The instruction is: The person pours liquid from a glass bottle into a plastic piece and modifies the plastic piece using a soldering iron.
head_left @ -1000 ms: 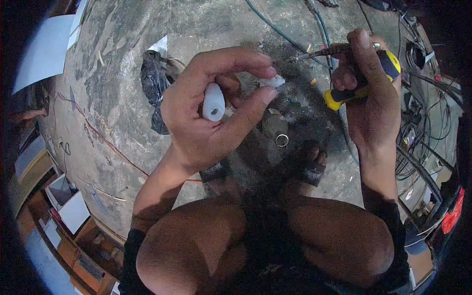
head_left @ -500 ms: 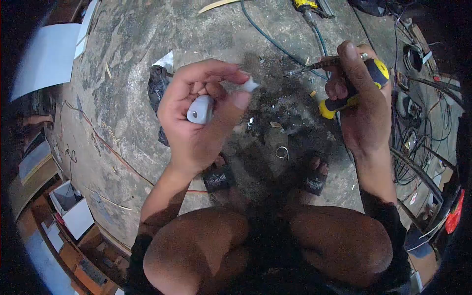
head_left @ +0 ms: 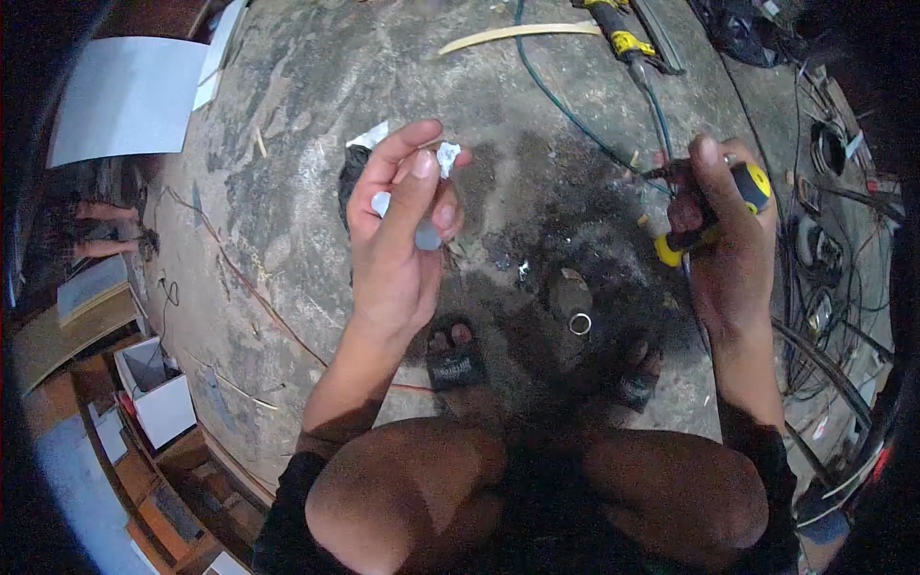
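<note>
Two half-shut hands (head_left: 398, 240) (head_left: 736, 235) round white pieces (head_left: 448, 159) (left) and yellow tool (head_left: 751, 188) (right), above grimy floor (head_left: 297, 220), cables (head_left: 824, 356) rightward.

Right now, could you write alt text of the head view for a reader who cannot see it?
The left hand holds a ragged white piece and a pale cylinder; the right hand grips a yellow-and-black tool. Below, a ring lies between two sandalled feet on a stained floor.

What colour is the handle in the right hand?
The handle in the right hand is yellow and dark, near-black; it shows best in the head view.
</note>
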Available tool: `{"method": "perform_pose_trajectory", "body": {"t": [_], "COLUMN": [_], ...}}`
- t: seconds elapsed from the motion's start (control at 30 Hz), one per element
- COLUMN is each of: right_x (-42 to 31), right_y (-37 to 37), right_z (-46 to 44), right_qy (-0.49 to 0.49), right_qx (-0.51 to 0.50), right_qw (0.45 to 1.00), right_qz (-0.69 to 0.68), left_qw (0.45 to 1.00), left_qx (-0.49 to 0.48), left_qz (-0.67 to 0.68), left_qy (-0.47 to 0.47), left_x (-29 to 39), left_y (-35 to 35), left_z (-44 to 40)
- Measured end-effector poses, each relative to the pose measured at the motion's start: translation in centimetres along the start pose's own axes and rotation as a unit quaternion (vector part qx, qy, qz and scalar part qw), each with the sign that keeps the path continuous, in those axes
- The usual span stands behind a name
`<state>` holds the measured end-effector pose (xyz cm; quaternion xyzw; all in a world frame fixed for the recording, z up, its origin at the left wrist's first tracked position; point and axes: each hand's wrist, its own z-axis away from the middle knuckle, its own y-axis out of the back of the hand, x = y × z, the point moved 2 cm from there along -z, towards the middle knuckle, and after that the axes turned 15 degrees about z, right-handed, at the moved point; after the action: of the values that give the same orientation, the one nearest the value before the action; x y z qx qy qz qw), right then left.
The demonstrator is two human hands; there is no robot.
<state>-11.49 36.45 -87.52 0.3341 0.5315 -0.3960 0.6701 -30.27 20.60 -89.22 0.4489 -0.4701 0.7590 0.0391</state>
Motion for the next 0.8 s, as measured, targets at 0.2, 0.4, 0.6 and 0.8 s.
{"method": "perform_pose_trajectory", "body": {"t": [0.2,0.4,0.6,0.8], "right_x": [0.0,0.0,-0.5,0.0], "right_y": [0.2,0.3,0.3,0.3], "right_z": [0.1,0.2,0.3,-0.2], "right_qy": [-0.008,-0.012,-0.045,-0.021], "right_qx": [0.000,-0.003,0.006,0.027], "right_qw": [1.000,0.999,0.999,0.999], "right_qz": [0.024,0.039,0.019,0.003], "left_qw": [1.000,1.000,0.999,0.999], "left_qx": [0.002,0.004,0.043,0.030], "left_qz": [0.013,0.015,0.013,0.018], "left_qy": [-0.016,-0.022,-0.024,-0.009], "left_x": [0.8,1.4,1.6,1.9], "left_y": [0.3,0.4,1.2,2.1], "left_z": [-0.2,-0.3,-0.4,-0.5]}}
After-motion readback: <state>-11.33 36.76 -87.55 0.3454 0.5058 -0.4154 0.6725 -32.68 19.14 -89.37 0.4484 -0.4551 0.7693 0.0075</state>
